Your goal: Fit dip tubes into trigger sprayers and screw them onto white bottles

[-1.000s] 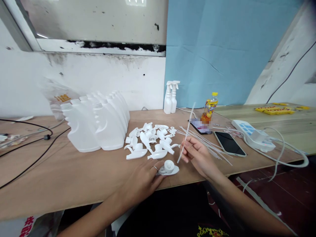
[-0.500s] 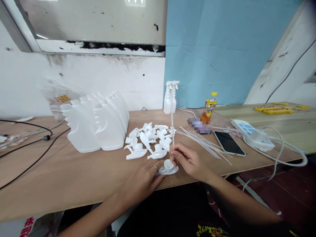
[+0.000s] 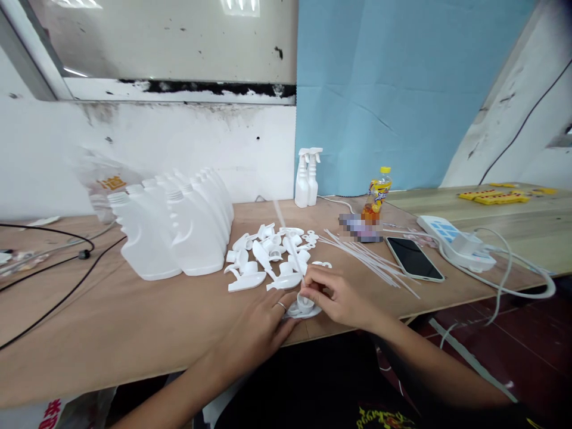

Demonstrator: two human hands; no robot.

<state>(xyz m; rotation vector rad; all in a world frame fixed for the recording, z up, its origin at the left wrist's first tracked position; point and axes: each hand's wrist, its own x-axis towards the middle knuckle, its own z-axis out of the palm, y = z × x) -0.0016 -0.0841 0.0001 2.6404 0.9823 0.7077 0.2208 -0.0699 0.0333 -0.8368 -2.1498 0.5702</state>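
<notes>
Close to the table's front edge lies a white spray trigger head, its round collar facing up. My left hand, with a ring on one finger, grips it from the left. In my right hand a thin white dip tube is pinched near its lower end, just over the collar. The tube leans to the upper left and is blurred; its lower tip is hidden by my fingers. Just behind my hands is a pile of loose trigger heads. Several more tubes lie to the right.
White bottles stand in rows at left. Two assembled spray bottles are by the wall, with small white rings nearer. To the right are a phone, a drink bottle and a power strip with cables.
The dip tube has swung from upright to leaning left, and my right hand has shifted slightly left over the collar. My left hand stays on the trigger head.
</notes>
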